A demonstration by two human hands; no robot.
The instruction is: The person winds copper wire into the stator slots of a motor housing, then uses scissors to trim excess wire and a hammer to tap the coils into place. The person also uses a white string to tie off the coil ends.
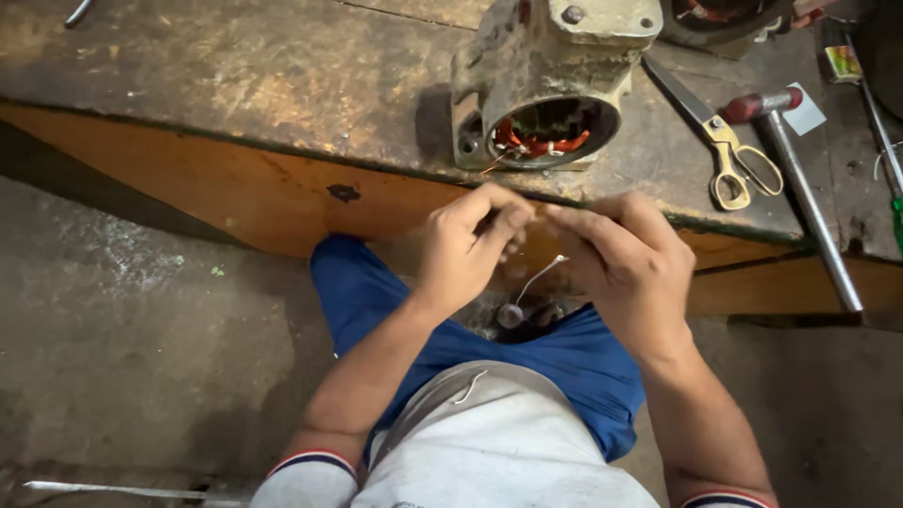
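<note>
My left hand [470, 243] and my right hand [623, 259] meet just below the front edge of a worn wooden workbench [282, 85]. Both pinch a thin white wire [538, 275] that hangs down between them. Right above the hands sits a grimy motor housing [541, 66] on the bench, its round opening showing copper and red windings [546, 136]. I sit with blue trousers and a white shirt below the hands.
Yellow-handled scissors [729, 160] lie to the right of the motor. A red-handled tool with a long metal shaft [804, 188] lies beside them. Another motor part [724, 19] sits at the back right. Bare concrete floor [122, 320] spreads to the left.
</note>
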